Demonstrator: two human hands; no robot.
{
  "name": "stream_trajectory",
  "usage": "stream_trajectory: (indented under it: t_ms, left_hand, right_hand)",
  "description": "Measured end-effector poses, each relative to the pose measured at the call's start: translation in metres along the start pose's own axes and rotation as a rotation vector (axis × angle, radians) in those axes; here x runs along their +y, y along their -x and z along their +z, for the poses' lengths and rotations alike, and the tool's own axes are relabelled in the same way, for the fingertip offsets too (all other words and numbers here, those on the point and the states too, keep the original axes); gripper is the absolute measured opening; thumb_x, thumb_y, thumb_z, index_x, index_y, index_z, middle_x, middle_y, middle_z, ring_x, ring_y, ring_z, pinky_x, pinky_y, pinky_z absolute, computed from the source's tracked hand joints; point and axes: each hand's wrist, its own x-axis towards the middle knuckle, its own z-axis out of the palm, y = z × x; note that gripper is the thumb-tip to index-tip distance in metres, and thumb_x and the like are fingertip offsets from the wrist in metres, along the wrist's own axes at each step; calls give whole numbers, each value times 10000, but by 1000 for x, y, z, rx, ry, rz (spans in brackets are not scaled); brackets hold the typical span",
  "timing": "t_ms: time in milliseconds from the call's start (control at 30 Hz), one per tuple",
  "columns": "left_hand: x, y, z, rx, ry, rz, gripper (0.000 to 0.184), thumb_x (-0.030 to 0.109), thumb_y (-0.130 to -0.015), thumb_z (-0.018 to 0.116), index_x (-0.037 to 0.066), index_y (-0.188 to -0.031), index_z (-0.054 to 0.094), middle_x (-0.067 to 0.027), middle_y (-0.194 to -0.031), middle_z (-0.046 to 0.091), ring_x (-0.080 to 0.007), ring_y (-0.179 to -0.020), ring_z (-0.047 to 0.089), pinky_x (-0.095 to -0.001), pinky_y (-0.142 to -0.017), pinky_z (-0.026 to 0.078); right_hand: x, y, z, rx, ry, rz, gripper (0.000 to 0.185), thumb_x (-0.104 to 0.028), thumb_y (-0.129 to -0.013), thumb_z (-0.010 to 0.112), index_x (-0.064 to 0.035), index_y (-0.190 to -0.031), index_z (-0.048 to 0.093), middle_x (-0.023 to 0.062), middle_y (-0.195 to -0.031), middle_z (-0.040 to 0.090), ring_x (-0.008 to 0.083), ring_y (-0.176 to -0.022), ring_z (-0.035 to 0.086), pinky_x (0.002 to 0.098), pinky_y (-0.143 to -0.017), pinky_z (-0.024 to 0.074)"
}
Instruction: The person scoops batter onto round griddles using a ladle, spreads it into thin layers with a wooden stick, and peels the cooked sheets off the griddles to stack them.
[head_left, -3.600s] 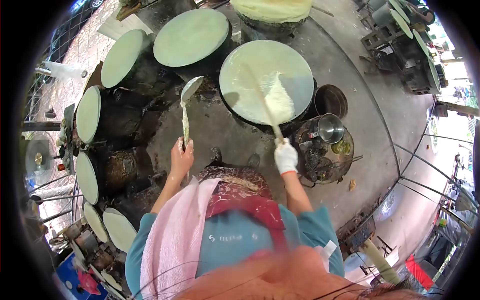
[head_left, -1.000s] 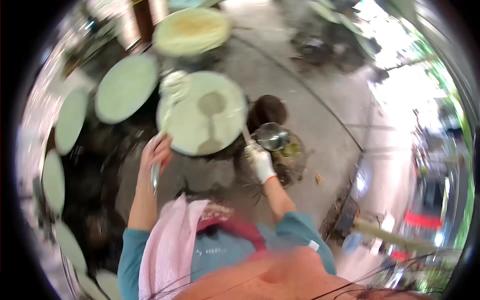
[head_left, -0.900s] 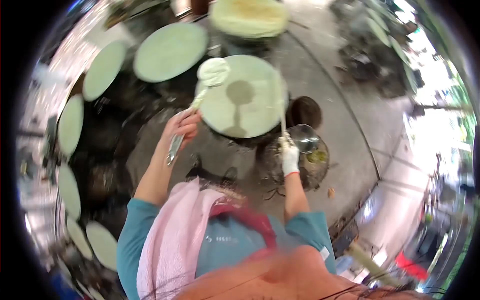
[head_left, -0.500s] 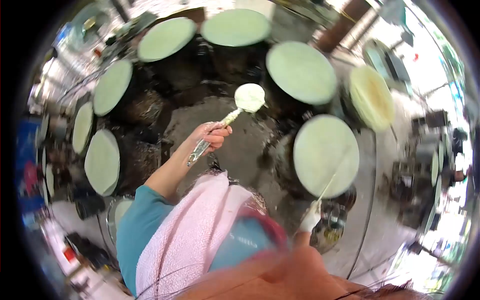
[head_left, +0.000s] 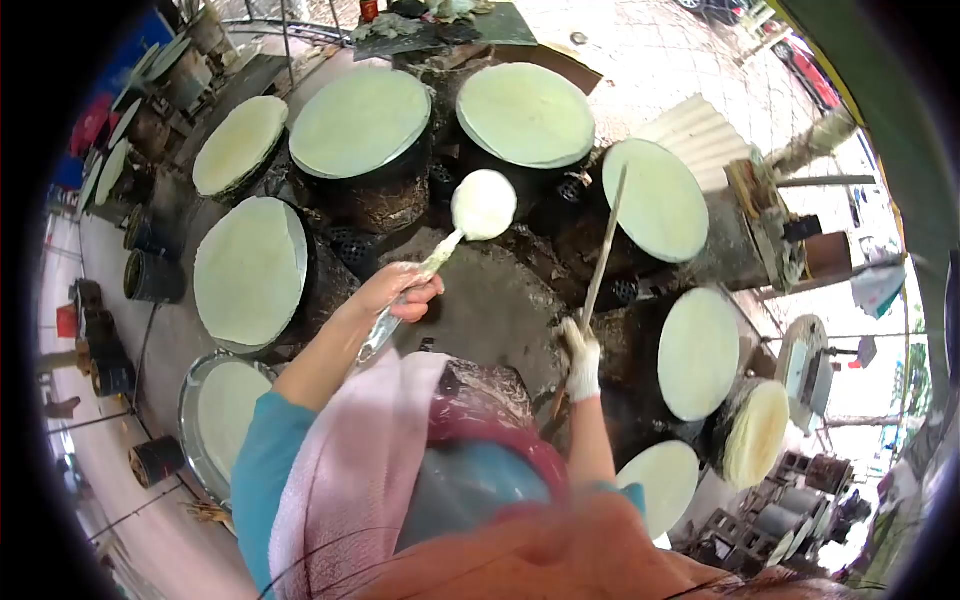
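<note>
My left hand (head_left: 402,292) is closed round the handle of a ladle (head_left: 484,205), whose round bowl is coated with pale batter. The ladle is held over the dark floor inside a ring of stoves. My right hand (head_left: 580,362), in a white glove, grips a long thin wooden stick (head_left: 602,255). The stick points up and away, its far end in front of a round griddle (head_left: 660,205) covered with a pale green sheet; whether it touches cannot be seen. Nearest the ladle are two more covered griddles, one at the back left (head_left: 360,120) and one at the back (head_left: 526,113).
More covered griddles stand at left (head_left: 250,270) and right (head_left: 698,355), on dark drum-like stoves. A metal tub (head_left: 192,430) with pale contents is at lower left. A thick pale stack (head_left: 757,437) lies at right. A pink towel (head_left: 350,440) hangs over my front.
The view has turned left, so the griddles shift clockwise. My right hand and stick have come off the right-hand griddle and swung toward the back. The ladle stays in my left hand.
</note>
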Motion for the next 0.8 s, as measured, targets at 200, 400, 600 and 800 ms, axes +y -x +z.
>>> stream_trajectory:
  t_ms: [200, 400, 600, 800]
  left_hand:
    - [5, 18, -42, 239, 347, 122, 291, 240, -983, 450, -35, -1017, 539, 71, -590, 362, -16, -351, 298, -219, -370, 267]
    - [17, 26, -21, 446, 648, 494, 294, 182, -1005, 380, -91, -1073, 465, 26, -613, 377, -43, -332, 329, -212, -301, 266]
    - [19, 45, -2, 371, 943, 854, 346, 172, -1023, 318, -136, -1154, 407, -39, -665, 426, -72, -345, 363, -214, -347, 295]
    - [22, 68, 27, 399, 1007, 1101, 330, 160, -1019, 304, -124, -1161, 391, -49, -695, 430, -83, -375, 398, -248, -358, 296]
  right_hand:
    - [-56, -215, 95, -167, 10, 253, 240, -395, -852, 677, -160, -889, 646, -36, -571, 508, 88, -342, 307, 251, -333, 234]
    - [-68, -385, 148, 41, -58, 225, 286, -372, -803, 737, -148, -800, 559, -12, -656, 518, 117, -369, 317, 266, -345, 234]
    - [-82, -494, 160, -12, -4, -182, 195, -105, -775, 713, -62, -921, 591, 78, -744, 645, 150, -455, 497, 294, -388, 361]
    - [-133, -524, 196, -10, 557, -424, 296, -129, -735, 695, 71, -936, 611, 167, -851, 668, 250, -696, 626, 355, -659, 524]
